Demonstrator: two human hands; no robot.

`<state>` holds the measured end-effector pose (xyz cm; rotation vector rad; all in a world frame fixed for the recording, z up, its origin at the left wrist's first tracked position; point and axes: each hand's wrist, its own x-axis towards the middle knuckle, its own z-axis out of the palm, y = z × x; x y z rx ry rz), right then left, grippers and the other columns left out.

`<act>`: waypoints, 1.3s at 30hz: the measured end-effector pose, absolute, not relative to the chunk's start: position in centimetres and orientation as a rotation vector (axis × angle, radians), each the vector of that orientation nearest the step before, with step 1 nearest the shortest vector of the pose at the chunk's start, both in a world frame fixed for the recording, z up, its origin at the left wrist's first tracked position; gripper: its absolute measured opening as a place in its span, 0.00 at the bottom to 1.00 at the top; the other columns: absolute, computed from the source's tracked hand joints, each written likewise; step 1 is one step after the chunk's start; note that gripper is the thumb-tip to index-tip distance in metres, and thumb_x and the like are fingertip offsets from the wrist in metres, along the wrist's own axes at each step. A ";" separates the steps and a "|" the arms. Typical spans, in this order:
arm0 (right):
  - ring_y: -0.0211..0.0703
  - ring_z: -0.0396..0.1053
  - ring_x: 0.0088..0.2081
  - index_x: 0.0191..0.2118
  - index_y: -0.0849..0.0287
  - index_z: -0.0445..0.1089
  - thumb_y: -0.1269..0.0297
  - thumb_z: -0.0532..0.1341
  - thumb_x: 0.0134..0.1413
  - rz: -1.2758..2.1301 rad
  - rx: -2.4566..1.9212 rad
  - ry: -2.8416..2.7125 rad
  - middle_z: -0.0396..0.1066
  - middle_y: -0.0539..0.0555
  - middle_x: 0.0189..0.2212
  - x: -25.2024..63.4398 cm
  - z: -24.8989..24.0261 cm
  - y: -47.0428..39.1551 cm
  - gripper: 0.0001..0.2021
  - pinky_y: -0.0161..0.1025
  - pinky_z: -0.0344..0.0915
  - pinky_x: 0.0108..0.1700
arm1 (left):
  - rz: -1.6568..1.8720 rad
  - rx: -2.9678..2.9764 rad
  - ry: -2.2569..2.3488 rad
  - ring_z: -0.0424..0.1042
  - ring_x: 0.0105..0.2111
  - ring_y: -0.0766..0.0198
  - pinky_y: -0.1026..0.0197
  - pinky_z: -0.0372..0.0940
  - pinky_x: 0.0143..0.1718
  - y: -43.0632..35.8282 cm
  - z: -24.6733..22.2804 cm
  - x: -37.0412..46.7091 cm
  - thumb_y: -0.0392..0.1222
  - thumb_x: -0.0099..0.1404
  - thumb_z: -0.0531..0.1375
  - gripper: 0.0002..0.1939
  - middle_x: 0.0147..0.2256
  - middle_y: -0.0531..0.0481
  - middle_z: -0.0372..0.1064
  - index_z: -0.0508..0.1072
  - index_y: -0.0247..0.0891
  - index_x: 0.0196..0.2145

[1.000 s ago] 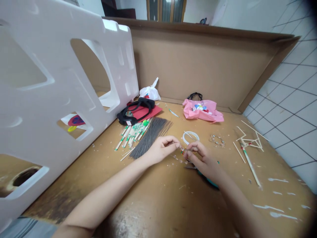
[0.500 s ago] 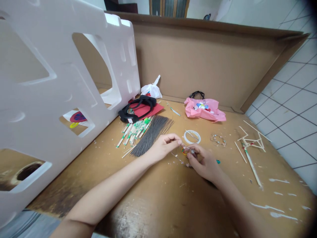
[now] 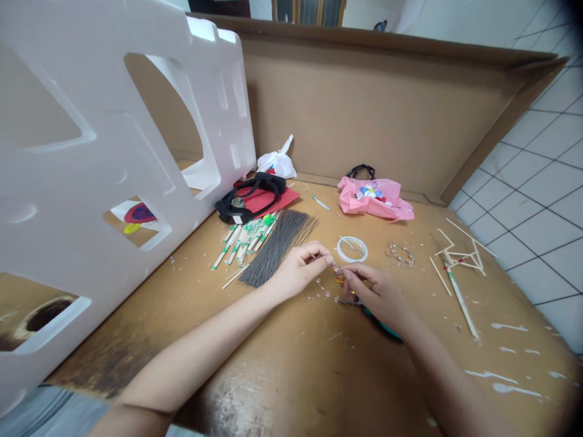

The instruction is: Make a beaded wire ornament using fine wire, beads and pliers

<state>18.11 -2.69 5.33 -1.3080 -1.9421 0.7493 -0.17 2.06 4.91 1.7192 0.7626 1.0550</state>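
My left hand (image 3: 305,267) is closed, thumb and forefinger pinching one end of a thin beaded strand (image 3: 328,294). My right hand (image 3: 371,291) faces it, fingertips pinched at the same strand, just to the right of the left fingertips. Small clear and pale beads hang in a loop below both hands. Under the right palm shows a teal-handled tool (image 3: 382,325), mostly hidden; whether the palm still grips it I cannot tell. Behind the fingertips lies a small bundle of coloured bands or strings (image 3: 337,277), partly covered.
Beyond the hands lie a white ring-shaped spool (image 3: 352,249) and a beaded bracelet (image 3: 401,255). Grey wires (image 3: 277,249), wrapped chopsticks (image 3: 246,240) and a black headband (image 3: 250,197) are left. A pink bag (image 3: 376,199) and stick frame (image 3: 462,261) sit right. A white plastic panel (image 3: 109,121) stands left.
The right fingers have drawn in to pinch the strand, and the grey tool tip that showed between them is out of sight. More of the teal handle shows beneath that hand.
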 end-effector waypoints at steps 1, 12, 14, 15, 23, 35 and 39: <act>0.36 0.65 0.21 0.34 0.58 0.69 0.61 0.51 0.58 0.734 -1.300 -1.944 0.67 0.49 0.19 18.1 5.2 -2.7 0.11 0.34 0.62 0.25 | 1.071 1.701 0.749 0.65 0.30 0.68 0.63 0.60 0.36 2.1 4.8 -0.1 0.42 0.61 0.56 0.10 0.27 0.51 0.67 0.71 0.34 0.27; 0.34 0.62 0.21 0.34 0.59 0.71 0.66 0.53 0.55 0.484 -1.235 -2.077 0.69 0.50 0.22 18.0 4.5 -2.7 0.10 0.32 0.58 0.25 | 0.755 1.282 0.650 0.70 0.26 0.70 0.67 0.59 0.26 2.2 5.0 -0.3 0.47 0.61 0.57 0.12 0.26 0.50 0.71 0.69 0.34 0.30; 0.34 0.62 0.22 0.33 0.58 0.71 0.66 0.53 0.55 0.472 -1.247 -2.105 0.69 0.50 0.22 18.1 4.5 -2.6 0.10 0.32 0.58 0.25 | 0.738 1.279 0.649 0.68 0.24 0.71 0.67 0.60 0.26 2.3 5.1 -0.5 0.46 0.61 0.58 0.12 0.25 0.51 0.70 0.70 0.33 0.29; 0.34 0.62 0.22 0.33 0.58 0.71 0.66 0.53 0.56 0.477 -1.251 -2.120 0.69 0.50 0.22 18.2 4.6 -2.6 0.10 0.32 0.58 0.26 | 0.728 1.263 0.643 0.68 0.24 0.72 0.68 0.59 0.26 2.4 5.2 -0.5 0.46 0.60 0.58 0.12 0.25 0.51 0.70 0.70 0.33 0.29; 0.34 0.62 0.21 0.34 0.59 0.72 0.61 0.53 0.57 0.637 -1.293 -2.089 0.69 0.50 0.21 18.6 4.8 -2.2 0.11 0.32 0.58 0.24 | 0.698 1.047 0.630 0.68 0.25 0.72 0.70 0.57 0.20 2.5 5.4 -0.4 0.43 0.55 0.63 0.11 0.31 0.48 0.70 0.70 0.30 0.28; 0.34 0.63 0.21 0.33 0.59 0.72 0.59 0.54 0.56 0.839 -1.305 -1.944 0.69 0.49 0.21 18.6 4.5 -2.1 0.12 0.31 0.58 0.22 | 0.755 1.037 0.617 0.69 0.30 0.69 0.68 0.60 0.25 2.5 5.0 -0.3 0.42 0.56 0.63 0.10 0.30 0.49 0.70 0.71 0.32 0.28; 0.34 0.63 0.20 0.33 0.58 0.71 0.57 0.55 0.55 0.959 -1.306 -1.846 0.67 0.48 0.20 18.8 4.0 -1.9 0.12 0.32 0.59 0.22 | 0.779 1.061 0.634 0.69 0.32 0.68 0.66 0.62 0.31 2.7 4.7 -0.3 0.43 0.56 0.63 0.09 0.31 0.48 0.71 0.72 0.32 0.28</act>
